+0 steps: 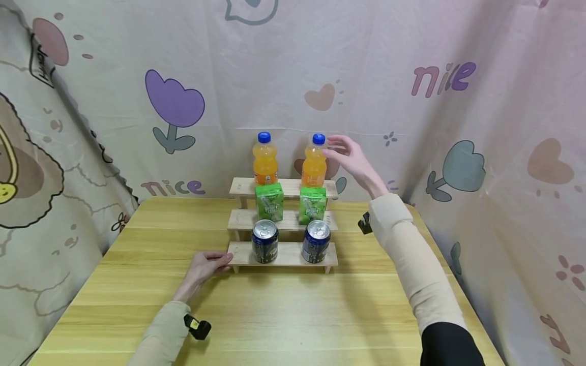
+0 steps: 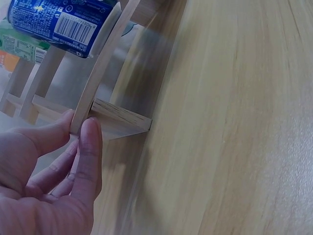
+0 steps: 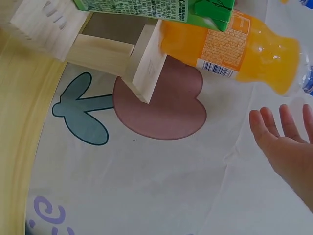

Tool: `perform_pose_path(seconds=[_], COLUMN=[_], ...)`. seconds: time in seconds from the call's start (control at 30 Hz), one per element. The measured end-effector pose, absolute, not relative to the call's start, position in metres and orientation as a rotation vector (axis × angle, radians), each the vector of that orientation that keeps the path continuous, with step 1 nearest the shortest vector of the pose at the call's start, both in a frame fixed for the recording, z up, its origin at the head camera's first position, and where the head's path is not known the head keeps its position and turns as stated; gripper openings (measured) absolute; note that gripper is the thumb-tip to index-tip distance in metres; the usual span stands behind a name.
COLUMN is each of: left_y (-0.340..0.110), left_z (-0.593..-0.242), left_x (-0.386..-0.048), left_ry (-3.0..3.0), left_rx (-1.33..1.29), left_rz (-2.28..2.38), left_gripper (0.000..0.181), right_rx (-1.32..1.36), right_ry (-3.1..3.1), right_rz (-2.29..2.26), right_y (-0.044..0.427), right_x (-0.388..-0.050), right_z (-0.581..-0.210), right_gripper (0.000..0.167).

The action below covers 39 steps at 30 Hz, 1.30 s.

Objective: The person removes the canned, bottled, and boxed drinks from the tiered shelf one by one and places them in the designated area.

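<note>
A three-tier wooden rack point(image 1: 288, 253) stands on the table. My left hand point(image 1: 206, 269) pinches the left end of its lowest shelf point(image 2: 100, 68) between thumb and fingers. Beside the right orange drink bottle point(image 1: 314, 168) is my right hand point(image 1: 350, 160), its fingers spread and loosely bent near the blue cap. In the right wrist view a gap shows between the fingers and that bottle point(image 3: 234, 49). A second orange drink bottle point(image 1: 265, 165) stands on the left of the top shelf. Two green juice boxes point(image 1: 269, 202) sit on the middle shelf, and two dark blue cans point(image 1: 265, 249) on the lowest.
The rack is near the back edge of the light wooden table point(image 1: 137, 284). Close behind hangs a pale patterned curtain point(image 1: 284, 76), which also runs along both sides. A small black camera is worn on each wrist.
</note>
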<state>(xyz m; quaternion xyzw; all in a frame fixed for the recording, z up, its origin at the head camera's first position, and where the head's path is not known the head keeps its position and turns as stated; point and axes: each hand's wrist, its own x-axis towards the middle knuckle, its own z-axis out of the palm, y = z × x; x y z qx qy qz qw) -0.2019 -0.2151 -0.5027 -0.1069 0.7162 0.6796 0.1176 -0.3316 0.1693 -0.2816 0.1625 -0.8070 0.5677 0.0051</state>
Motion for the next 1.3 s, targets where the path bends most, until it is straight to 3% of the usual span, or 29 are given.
perform_pose_path(seconds=[0.43,1.3], left_y=[-0.216,-0.215], left_z=[-0.502,-0.502], left_x=[-0.201,-0.202], left_ry=[2.101,2.095], left_rx=[-0.306,-0.307], left_rz=[1.972,1.981], left_gripper=[0.047,0.045], right_rx=[0.550,0.555], right_ry=[-2.487,-2.523], right_rz=[1.920,1.907], right_y=[0.158,0.144], right_x=[-0.344,-0.355], right_z=[-0.280,-0.280], right_gripper=[0.049,0.049])
